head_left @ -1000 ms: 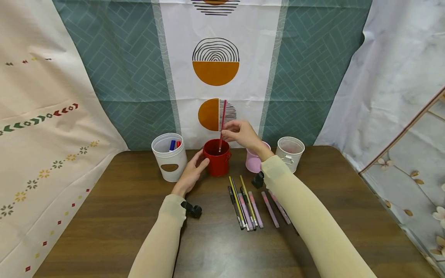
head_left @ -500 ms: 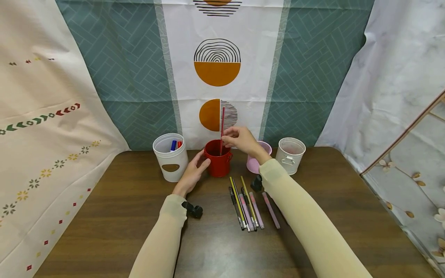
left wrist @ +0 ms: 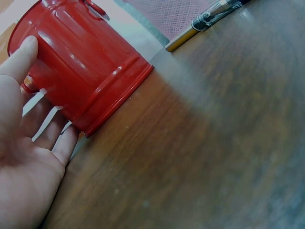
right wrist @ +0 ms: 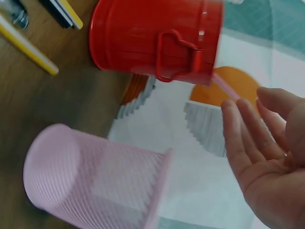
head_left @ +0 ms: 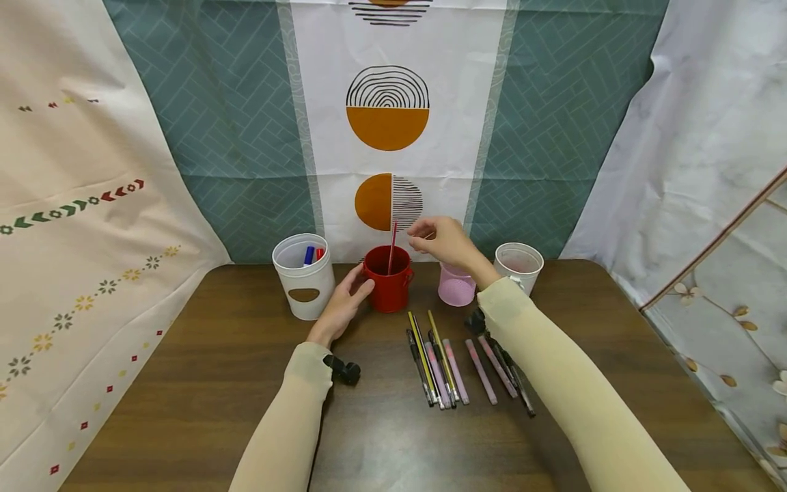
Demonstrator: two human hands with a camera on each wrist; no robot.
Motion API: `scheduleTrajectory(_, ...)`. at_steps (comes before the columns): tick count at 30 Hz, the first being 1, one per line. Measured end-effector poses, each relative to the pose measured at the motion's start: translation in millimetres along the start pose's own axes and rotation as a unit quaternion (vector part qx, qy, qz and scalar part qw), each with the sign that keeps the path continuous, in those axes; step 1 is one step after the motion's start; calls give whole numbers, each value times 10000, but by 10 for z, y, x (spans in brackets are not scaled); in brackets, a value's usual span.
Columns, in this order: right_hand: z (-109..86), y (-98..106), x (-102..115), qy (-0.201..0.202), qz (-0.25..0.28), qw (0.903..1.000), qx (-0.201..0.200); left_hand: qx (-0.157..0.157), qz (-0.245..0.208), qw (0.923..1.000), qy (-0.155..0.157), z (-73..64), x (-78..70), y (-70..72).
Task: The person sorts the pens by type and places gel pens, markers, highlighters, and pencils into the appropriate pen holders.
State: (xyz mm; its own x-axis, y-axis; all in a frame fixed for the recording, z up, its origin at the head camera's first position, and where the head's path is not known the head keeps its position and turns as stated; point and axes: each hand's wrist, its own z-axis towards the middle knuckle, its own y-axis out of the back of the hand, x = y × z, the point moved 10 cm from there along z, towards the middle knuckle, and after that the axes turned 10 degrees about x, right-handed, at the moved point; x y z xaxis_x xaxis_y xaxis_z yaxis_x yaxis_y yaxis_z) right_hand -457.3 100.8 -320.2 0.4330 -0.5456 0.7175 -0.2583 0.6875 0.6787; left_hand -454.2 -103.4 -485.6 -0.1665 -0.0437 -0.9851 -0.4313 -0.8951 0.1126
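A small red metal bucket (head_left: 390,295) stands near the table's back edge. My left hand (head_left: 340,307) holds its left side; in the left wrist view the thumb (left wrist: 27,53) lies on the near wall and the fingers reach behind. A slim red pencil (head_left: 392,246) leans inside the bucket, its upper end sticking out over the rim. To the right and just above the rim is my right hand (head_left: 447,240), fingers loosely bent with nothing between them. In the right wrist view, the pencil's end (right wrist: 225,87) shows apart from the fingertips (right wrist: 229,106).
A white bucket (head_left: 305,290) with blue and red markers stands left. On the right are a pink mesh cup (head_left: 456,292) and another white bucket (head_left: 522,263), partly behind the right arm. Pencils and pens (head_left: 432,362), several pink markers (head_left: 481,372) and black pens (head_left: 519,383) lie in front.
The red pencil has gone down into the red bucket and my right hand has let go of it, moving right and slightly up. The left hand has stayed at the bucket.
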Motion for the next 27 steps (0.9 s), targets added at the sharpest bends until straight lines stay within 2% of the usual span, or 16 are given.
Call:
scheduleTrajectory(5, -220, 73, 174, 114, -655, 9976, 210, 21, 14, 10000, 10, 5, -20, -13)
scheduleTrajectory(10, -451, -3, 301, 185, -1114, 9929, 373, 49, -16, 10000, 59, -6, -17, -14)
scheduleTrajectory(18, -819, -278, 324, 386, -1644, 9836, 630, 63, 14, 10000, 66, 4, -5, -12)
scheduleTrajectory(23, -986, -512, 278, 402, -1726, 9810, 791, 47, -7, 10000, 19, -2, -27, -15)
scheduleTrajectory(27, -1069, -731, 179, 260, -1634, 9809, 1026, 42, -11, 10000, 2, -10, -35, -18)
